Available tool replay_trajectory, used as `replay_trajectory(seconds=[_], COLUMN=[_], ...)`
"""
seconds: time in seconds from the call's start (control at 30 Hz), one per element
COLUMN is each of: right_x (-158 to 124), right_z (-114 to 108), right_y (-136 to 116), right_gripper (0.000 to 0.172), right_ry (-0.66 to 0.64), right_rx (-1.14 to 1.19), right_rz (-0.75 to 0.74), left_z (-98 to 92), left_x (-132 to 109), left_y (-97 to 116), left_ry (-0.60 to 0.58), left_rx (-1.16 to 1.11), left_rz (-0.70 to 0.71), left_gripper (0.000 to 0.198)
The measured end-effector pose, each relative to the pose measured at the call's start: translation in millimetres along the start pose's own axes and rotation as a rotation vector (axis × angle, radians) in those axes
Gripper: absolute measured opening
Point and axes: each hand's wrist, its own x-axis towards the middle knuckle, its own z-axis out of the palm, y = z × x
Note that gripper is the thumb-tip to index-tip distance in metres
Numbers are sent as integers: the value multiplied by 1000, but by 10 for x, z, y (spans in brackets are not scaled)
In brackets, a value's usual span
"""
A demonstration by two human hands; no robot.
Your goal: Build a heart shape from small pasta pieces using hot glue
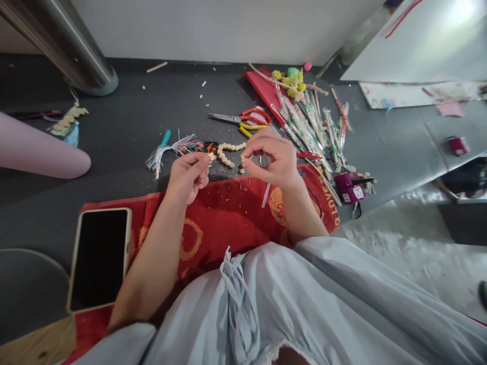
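My left hand (pixel 189 175) pinches a small cream-coloured piece (pixel 211 157) between thumb and forefinger. Opposite it, my right hand (pixel 272 158) is closed in a pinch too, with a tiny pale piece showing at the fingertips. A curved strand of cream beads or knotted pieces (pixel 225 154) lies on the dark surface between the hands. Beyond my right hand rest scissors with orange handles (pixel 238 119) and a yellow-handled tool (pixel 246 130), partly hidden by that hand. Left of the strand is a bundle of white strings (pixel 163 152) beside a teal stick (pixel 166 137).
A red cloth (pixel 224 218) covers the near edge, with a phone or tablet (pixel 99 258) at left. Wrapped sticks (pixel 304 119) lie in a heap at right, near a purple box-like item (pixel 349 187). A metal post (pixel 81 56) and a pink cylinder (pixel 41 147) stand at left.
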Motion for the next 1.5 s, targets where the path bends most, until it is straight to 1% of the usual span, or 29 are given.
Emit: replay_trajectory(seconds=[0.13,0.23,0.33,0.6,0.73,0.97,1.27,1.5], right_x=[20,58,104,95,74,74,49,37], right_z=[71,113,157,283,306,279,312,315], right_y=[47,88,95,107,142,166,165,172], right_gripper=[4,5,7,8,7,6,12,16], right_ry=[-9,-80,-134,-139,-111,-127,-144,-181], right_rx=[-8,-67,-121,-177,-172,-145,-128,-109], right_rz=[-72,-128,-148,-175,-203,-190,-121,-65], left_z=[14,16,20,41,43,54,54,15], left_x=[-17,-24,-24,-10,-13,-20,-21,-18], left_y=[4,13,20,31,24,34,46,19], left_ry=[-21,-21,-14,26,27,42,43,18], left_rx=[-3,-16,-17,-6,6,10,14,57], left_rz=[-4,-15,-7,4,5,-7,-13,-6], left_gripper=[49,51,53,56,54,57,58,54])
